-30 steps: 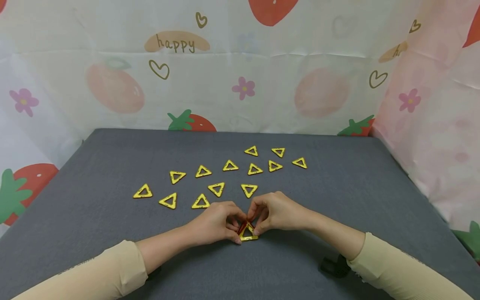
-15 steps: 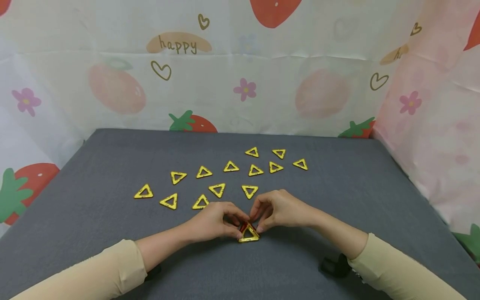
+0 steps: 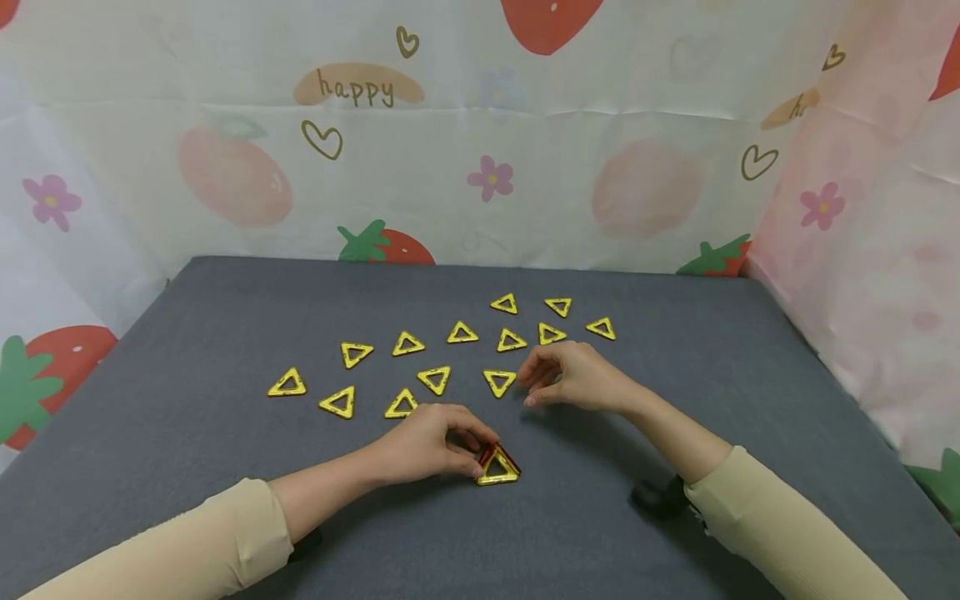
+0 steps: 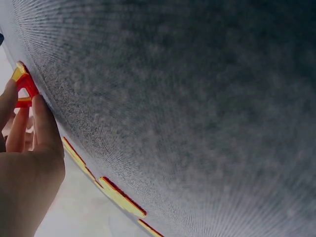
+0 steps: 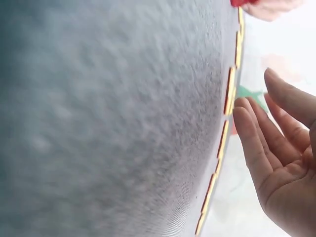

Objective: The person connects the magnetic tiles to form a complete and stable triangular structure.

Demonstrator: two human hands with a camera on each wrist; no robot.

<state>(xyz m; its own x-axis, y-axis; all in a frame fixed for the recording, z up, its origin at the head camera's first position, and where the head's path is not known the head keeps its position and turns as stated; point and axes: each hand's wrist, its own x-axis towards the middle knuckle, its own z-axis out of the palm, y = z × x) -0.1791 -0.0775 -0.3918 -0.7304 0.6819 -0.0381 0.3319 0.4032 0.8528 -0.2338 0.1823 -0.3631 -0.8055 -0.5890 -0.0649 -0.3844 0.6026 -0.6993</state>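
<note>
On the grey table in front stands a small pyramid of triangular magnetic tiles, yellow with red edges, its tiles leaning together. My left hand pinches its left side between thumb and fingers; the left wrist view also shows the pyramid at the fingertips. My right hand is off the pyramid, over the table, with fingers loosely bent and nothing between them. Just left of those fingertips lies a flat yellow triangular tile. In the right wrist view the right hand has thumb and fingers apart.
Several more yellow triangular tiles lie flat and scattered beyond the hands, among them one tile at far left and one at far right. A patterned cloth hangs behind the grey table.
My right hand has let go of the pyramid and moved away from me and to the right, up beside a loose tile. The left hand stays at the pyramid.
</note>
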